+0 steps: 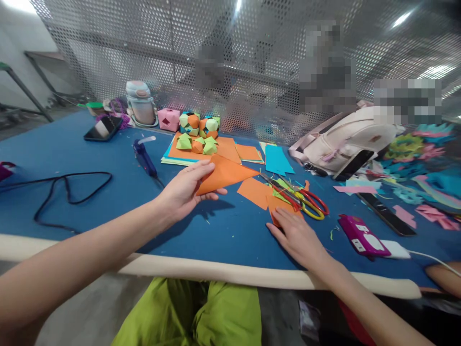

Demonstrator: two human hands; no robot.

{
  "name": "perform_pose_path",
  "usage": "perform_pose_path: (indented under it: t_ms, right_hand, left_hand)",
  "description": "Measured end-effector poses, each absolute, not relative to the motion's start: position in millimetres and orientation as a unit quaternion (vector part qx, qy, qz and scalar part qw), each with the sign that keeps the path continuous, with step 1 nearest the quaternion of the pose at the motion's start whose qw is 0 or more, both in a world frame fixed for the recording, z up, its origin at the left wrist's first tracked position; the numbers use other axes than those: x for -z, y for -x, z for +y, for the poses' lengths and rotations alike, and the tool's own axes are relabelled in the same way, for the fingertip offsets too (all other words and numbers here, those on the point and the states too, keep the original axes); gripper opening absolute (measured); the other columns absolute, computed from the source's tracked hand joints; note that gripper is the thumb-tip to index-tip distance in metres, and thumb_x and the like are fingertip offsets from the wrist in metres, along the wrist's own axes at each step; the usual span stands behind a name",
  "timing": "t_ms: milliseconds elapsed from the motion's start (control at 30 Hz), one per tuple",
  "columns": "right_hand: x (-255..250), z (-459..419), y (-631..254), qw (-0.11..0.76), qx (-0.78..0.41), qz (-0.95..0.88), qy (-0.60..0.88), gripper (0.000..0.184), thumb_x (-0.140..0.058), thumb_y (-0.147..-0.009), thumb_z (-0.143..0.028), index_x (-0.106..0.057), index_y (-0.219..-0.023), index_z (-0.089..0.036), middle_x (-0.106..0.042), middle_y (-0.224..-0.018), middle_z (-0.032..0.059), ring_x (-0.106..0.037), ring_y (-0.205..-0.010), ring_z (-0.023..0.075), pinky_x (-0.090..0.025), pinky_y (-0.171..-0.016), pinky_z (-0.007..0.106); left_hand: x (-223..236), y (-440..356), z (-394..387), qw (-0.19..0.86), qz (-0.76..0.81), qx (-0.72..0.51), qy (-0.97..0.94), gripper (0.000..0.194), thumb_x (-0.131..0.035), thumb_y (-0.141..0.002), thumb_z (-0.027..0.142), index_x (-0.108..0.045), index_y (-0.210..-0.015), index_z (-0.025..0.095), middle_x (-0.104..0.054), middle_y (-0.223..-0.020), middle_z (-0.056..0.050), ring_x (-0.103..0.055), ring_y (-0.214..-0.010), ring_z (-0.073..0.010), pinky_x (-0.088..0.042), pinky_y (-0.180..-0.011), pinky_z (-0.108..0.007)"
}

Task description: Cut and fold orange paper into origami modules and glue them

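My left hand [185, 190] holds up a piece of orange paper [226, 175], folded to a point toward the right, with the thumb on top and the fingers beneath. My right hand [293, 235] lies palm down, fingers stretched over a small orange paper piece [284, 206] on the table. Beside that piece lies another flat orange paper square [254, 192]. Just beyond my right fingertips are red-handled scissors [317, 201] and yellow-handled scissors [312, 211], resting on green paper scraps [279, 188].
Behind my hands, folded paper shapes [198, 144] sit on stacked coloured sheets [169, 158]. A blue glue gun [146, 161] and black cord [68, 192] lie left. Blue paper [277, 159], a backpack [345, 134], a purple power bank [363, 235] and a phone [387, 214] are right.
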State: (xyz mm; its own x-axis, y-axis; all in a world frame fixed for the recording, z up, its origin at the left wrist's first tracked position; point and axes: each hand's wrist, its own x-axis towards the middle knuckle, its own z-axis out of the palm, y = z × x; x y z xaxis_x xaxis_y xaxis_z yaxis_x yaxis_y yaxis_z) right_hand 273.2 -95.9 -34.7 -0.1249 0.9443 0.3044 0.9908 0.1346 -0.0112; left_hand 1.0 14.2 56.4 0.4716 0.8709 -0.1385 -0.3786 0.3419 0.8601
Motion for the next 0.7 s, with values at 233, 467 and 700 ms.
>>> perform_pose_path:
  t_ms: [233,467,700]
  right_hand:
    - [44,-96,-248,0.23,0.028,-0.795,0.56,0.033,-0.04,-0.09,-0.021,-0.066,-0.111,-0.016,-0.065,-0.117,0.0138,-0.061,-0.109,0.0266,-0.051,-0.094,0.048]
    - [21,-43,-240,0.205,0.051,-0.842,0.497,0.033,-0.04,-0.089,-0.018,-0.068,-0.105,-0.011,-0.063,-0.118,0.0173,-0.057,-0.115,0.0282,-0.041,-0.101,0.05]
    - [-16,-1,-211,0.413,-0.089,-0.71,0.563,0.032,-0.045,-0.086,-0.031,-0.065,-0.108,-0.019,-0.065,-0.117,0.009,-0.059,-0.109,0.0219,-0.045,-0.096,0.042]
  left_hand:
    - [-49,-8,21,0.746,0.337,-0.384,-0.428,0.016,-0.058,-0.08,0.02,-0.056,-0.095,0.015,-0.068,-0.075,-0.006,-0.068,-0.054,-0.0188,-0.05,-0.039,-0.02]
    - [-33,-7,32,0.762,0.35,-0.364,-0.405,0.013,-0.054,-0.079,0.021,-0.058,-0.09,0.015,-0.069,-0.082,-0.008,-0.069,-0.061,-0.0184,-0.052,-0.045,-0.021]
    - [-24,0,37,0.778,0.331,-0.363,-0.392,0.021,-0.05,-0.08,0.025,-0.06,-0.094,0.014,-0.069,-0.082,-0.009,-0.069,-0.062,-0.0178,-0.054,-0.05,-0.021]
